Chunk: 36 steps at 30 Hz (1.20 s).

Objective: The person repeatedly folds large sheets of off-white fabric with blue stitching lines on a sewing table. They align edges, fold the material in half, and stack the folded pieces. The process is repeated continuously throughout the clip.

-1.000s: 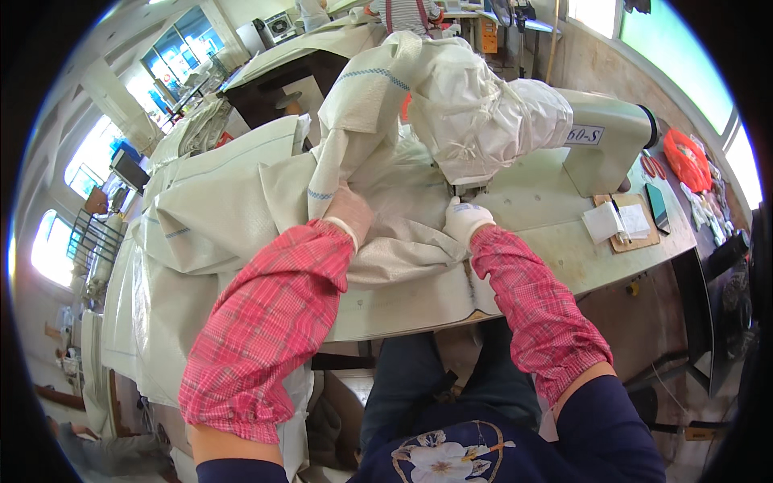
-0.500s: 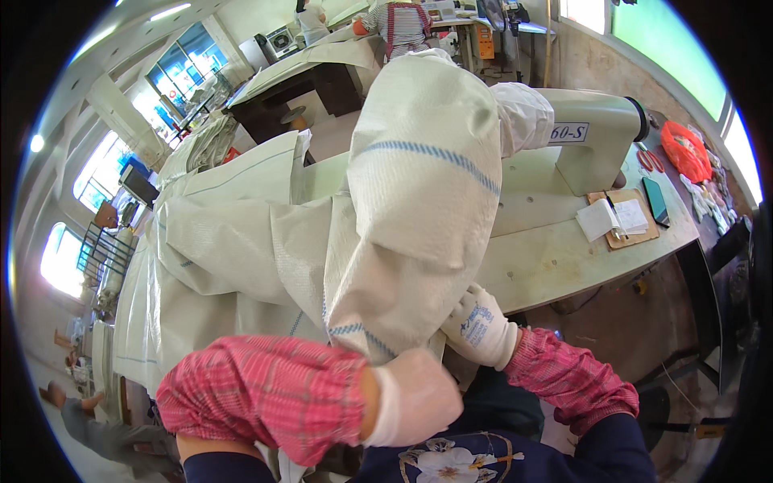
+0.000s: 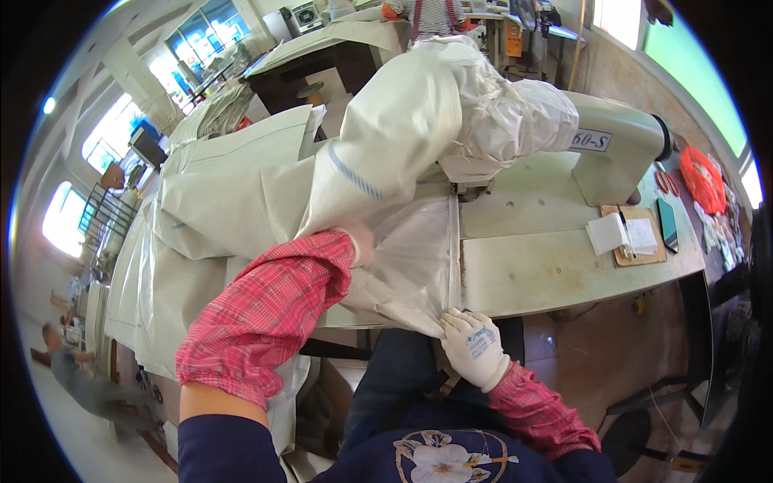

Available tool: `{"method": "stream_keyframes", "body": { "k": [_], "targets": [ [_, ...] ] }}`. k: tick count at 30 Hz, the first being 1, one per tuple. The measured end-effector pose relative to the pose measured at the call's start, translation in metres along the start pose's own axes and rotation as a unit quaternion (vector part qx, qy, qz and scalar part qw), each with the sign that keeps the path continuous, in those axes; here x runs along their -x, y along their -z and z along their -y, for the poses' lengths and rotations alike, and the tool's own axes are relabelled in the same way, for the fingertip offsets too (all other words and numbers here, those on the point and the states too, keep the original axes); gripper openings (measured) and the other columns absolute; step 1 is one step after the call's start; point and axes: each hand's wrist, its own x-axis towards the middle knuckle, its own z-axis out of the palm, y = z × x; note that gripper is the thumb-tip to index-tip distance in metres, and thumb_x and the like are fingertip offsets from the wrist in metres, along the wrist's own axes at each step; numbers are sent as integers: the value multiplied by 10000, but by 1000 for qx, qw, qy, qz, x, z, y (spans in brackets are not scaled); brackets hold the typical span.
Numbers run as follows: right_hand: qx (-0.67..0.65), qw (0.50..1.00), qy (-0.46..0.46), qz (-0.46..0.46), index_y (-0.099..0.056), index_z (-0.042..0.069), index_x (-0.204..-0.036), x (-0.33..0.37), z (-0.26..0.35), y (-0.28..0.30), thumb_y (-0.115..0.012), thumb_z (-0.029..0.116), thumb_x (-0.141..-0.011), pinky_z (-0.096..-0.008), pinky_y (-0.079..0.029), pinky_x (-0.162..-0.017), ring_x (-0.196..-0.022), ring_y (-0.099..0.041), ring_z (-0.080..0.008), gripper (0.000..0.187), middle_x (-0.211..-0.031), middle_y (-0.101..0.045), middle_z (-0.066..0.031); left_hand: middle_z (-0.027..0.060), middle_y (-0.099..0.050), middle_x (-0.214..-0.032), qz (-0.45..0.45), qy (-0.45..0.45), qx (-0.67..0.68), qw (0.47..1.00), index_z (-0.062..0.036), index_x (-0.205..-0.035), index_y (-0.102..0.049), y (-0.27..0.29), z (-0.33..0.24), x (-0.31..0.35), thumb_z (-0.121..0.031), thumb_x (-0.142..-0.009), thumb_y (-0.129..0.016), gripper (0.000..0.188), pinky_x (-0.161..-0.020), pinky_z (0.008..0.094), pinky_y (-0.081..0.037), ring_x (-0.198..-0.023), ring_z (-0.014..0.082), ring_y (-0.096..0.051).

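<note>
A large off-white woven plastic sack (image 3: 394, 113) with a blue dashed stripe is bunched over the arm of a pale industrial sewing machine (image 3: 620, 157). Its thin, translucent lower part (image 3: 415, 258) spreads over the table edge toward me. My right hand (image 3: 473, 348), in a white glove, pinches the near corner of that edge. Against the sack's folds rests my left hand (image 3: 360, 243), also in a pale glove; it is smeared by motion and its fingers are partly hidden. Both forearms wear pink plaid sleeve covers.
On the machine table (image 3: 531, 274) lie a clipboard with papers (image 3: 632, 235), a green phone-like slab (image 3: 667, 225), red-handled scissors (image 3: 667, 182) and a red plastic bag (image 3: 702, 179). More sack material (image 3: 233, 157) covers the left side. Other people are farther off.
The sack's raised bulk has dropped and shifted back, exposing the translucent edge and the machine's needle area. My left hand has moved up and left; my right hand has moved slightly nearer me.
</note>
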Motion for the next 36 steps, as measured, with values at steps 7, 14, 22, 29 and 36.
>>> {"method": "stream_keyframes", "body": {
  "k": [7, 14, 22, 29, 36],
  "targets": [
    [-104, 992, -55, -51, -652, 34, -1083, -73, -60, 29, -643, 249, -827, -428, -511, -796, -924, -660, -324, 334, -871, -675, -162, 189, -548, -1181, -457, -288, 241, 806, -5, -1167, -540, 2, -66, 20, -134, -827, -619, 372, -968, 442, -441, -1130, 380, -517],
    [-2, 997, -25, 74, -633, 54, -1139, -124, -143, -52, -642, 203, -790, -529, -390, -928, -1077, -547, -351, 379, -1018, -665, -123, 204, -541, -1119, -427, -259, 271, 823, 5, -1151, -574, -39, -83, -38, -46, -830, -554, 326, -921, 451, -454, -1028, 393, -551],
    [141, 988, 17, 54, -449, -41, -1334, -61, -81, -12, -617, 117, -764, -546, -310, -1074, -1226, -468, -370, 614, -1249, -533, -197, 151, -541, -1078, -477, -197, 156, 842, -87, -1272, -581, -40, -100, -19, -74, -816, -509, 462, -861, 448, -473, -1018, 348, -529],
    [96, 975, 86, 182, -425, -62, -1343, -40, -65, 16, -631, 216, -766, -552, -269, -1116, -1332, -397, -382, 674, -1357, -488, -227, 117, -563, -1045, -448, -181, 93, 870, -139, -1196, -628, -30, -113, -15, -150, -860, -502, 359, -837, 429, -476, -1011, 312, -544],
    [208, 955, 113, 179, -521, -56, -1273, -29, -48, -6, -576, 251, -810, -468, -304, -1114, -1294, -463, -335, 558, -1327, -537, -213, 120, -567, -1078, -413, -178, 73, 890, -138, -1192, -632, -13, -118, 16, -196, -878, -506, 344, -883, 439, -450, -1047, 309, -538]
  ]
}}
